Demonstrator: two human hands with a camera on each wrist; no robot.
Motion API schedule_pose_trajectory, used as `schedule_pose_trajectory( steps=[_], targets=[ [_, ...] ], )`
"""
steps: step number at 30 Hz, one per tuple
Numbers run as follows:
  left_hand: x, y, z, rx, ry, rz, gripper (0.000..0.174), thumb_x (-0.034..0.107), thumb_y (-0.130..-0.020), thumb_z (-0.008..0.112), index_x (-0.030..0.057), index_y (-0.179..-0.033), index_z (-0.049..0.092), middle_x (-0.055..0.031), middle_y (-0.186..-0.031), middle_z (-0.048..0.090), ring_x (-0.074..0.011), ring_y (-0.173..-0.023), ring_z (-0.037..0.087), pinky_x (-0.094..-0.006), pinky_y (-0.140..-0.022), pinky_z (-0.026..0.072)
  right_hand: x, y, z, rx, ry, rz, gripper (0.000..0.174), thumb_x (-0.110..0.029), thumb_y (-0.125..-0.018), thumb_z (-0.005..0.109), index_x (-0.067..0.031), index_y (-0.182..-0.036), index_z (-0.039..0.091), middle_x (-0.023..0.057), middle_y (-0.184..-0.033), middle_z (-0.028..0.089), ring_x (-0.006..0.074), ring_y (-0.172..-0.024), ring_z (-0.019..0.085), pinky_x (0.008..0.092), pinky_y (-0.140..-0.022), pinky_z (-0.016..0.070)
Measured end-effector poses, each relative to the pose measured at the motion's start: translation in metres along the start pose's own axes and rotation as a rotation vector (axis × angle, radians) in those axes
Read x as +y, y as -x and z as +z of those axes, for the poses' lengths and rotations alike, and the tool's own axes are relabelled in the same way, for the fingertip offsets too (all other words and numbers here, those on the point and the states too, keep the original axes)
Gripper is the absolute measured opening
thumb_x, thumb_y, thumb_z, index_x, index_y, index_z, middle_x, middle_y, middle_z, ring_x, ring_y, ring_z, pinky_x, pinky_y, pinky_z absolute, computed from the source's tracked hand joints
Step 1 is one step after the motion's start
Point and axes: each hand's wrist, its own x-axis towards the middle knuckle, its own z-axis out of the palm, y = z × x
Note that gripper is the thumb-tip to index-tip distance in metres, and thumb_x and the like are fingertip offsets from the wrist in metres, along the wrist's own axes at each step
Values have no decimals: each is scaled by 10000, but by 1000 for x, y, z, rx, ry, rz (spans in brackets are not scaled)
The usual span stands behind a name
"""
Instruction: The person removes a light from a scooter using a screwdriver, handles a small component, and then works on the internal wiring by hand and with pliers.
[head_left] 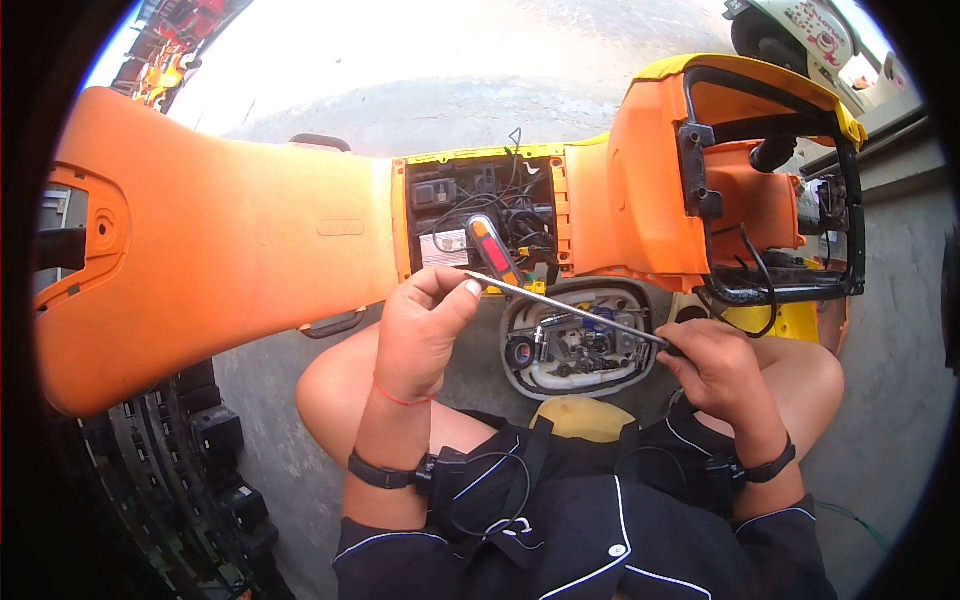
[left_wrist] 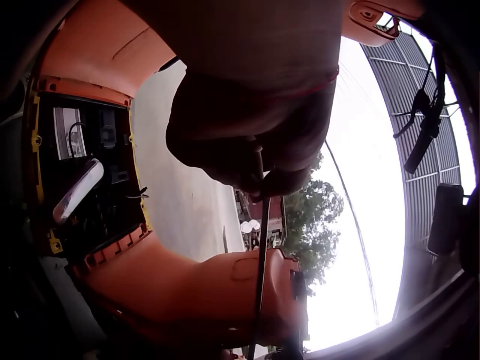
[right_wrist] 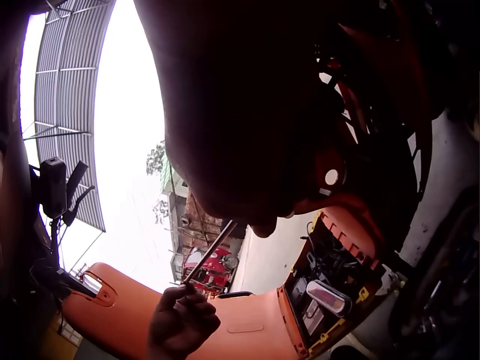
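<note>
A long thin metal rod (head_left: 570, 308), like a screwdriver shaft, slants across the head view between both hands. The left hand (head_left: 418, 335) pinches its upper left end between thumb and fingers. At the lower right end, the right hand (head_left: 712, 368) grips a dark part, mostly hidden by the fingers. In the left wrist view the rod (left_wrist: 262, 262) runs down from the left hand (left_wrist: 251, 142). The right wrist view shows the rod (right_wrist: 212, 251) between the dark right hand (right_wrist: 232, 172) and the left hand (right_wrist: 184, 322).
An orange vehicle body (head_left: 230, 220) lies across, with an open bay of wires (head_left: 510, 200) and a red-and-white light (head_left: 492, 250) at its edge. Below the bay, a tray (head_left: 512, 375) holds tools and small parts. A black-edged frame (head_left: 855, 220) stands right; dark battery-like blocks (head_left: 215, 430) lie lower left.
</note>
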Motion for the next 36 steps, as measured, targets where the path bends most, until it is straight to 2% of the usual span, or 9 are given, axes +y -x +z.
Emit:
schedule_pose_trajectory(
  steps=[14, 16, 18, 23, 25, 29, 31, 35, 36],
  targets=[
    [-2, -1, 8, 133, 4, -15, 15, 37, -955, 612, 46, -944, 617, 29, -755, 569, -23, -532, 438, -179, -449, 291, -3, -1, 18, 116, 81, -28, 306, -20, -769, 767, -43, -1064, 685, 135, -846, 691, 334, -782, 674, 415, -704, 533],
    [-5, -2, 0, 97, 72, -24, 34, 3, -926, 645, 29, -947, 639, 34, -872, 616, -27, -772, 510, -193, -704, 406, -4, 0, 20, 103, 59, -5, 296, -20, -777, 764, -38, -1062, 688, 143, -837, 684, 339, -778, 670, 413, -698, 529],
    [-6, -3, -4, 73, 72, -8, 35, 2, -927, 642, 31, -945, 636, 34, -869, 614, -25, -772, 507, -193, -703, 404, -4, 2, 23, 39, -159, 103, 265, -22, -796, 759, -28, -1052, 694, 155, -827, 672, 347, -777, 663, 408, -687, 524],
    [-6, -3, 0, 59, 55, 22, 40, -4, -928, 631, 35, -936, 625, 40, -856, 601, -20, -759, 494, -189, -692, 396, -9, 1, 21, -11, -247, 183, 243, -23, -808, 753, -24, -1045, 698, 156, -827, 673, 353, -782, 659, 407, -686, 523],
    [-11, -7, -1, 107, 48, 51, 62, -6, -957, 580, 52, -948, 598, -27, -859, 646, -24, -541, 484, -172, -430, 325, -10, 1, 22, 7, -223, 178, 242, -21, -806, 751, -26, -1043, 697, 156, -831, 676, 354, -785, 659, 411, -691, 523],
    [-7, -6, -1, 97, 5, 28, 63, -10, -955, 578, 51, -947, 595, -35, -858, 646, -29, -528, 480, -180, -424, 323, -12, 0, 27, 66, -104, 129, 252, -5, -789, 747, -29, -1034, 698, 156, -844, 685, 357, -791, 663, 420, -716, 527],
    [-6, -6, 1, 132, 0, 19, 50, -4, -915, 637, 42, -906, 620, 55, -828, 582, -9, -720, 469, -183, -638, 376, -13, -1, 29, 79, -82, 123, 257, 1, -782, 745, -29, -1032, 699, 155, -847, 689, 356, -790, 665, 421, -724, 529],
    [-11, -9, -5, 141, -4, 17, 52, -5, -912, 636, 42, -899, 619, 57, -823, 580, -9, -719, 468, -182, -641, 375, -13, -2, 35, 136, -19, 70, 279, 5, -769, 747, -21, -1043, 699, 158, -886, 715, 340, -777, 672, 409, -724, 538],
    [-16, -12, -8, 151, 3, 46, 49, -14, -932, 600, 34, -924, 603, -3, -854, 612, -46, -661, 503, -195, -563, 386, -13, -2, 36, 146, -12, 65, 284, 4, -765, 750, -17, -1044, 699, 160, -898, 722, 335, -771, 674, 406, -723, 540]
  ],
)
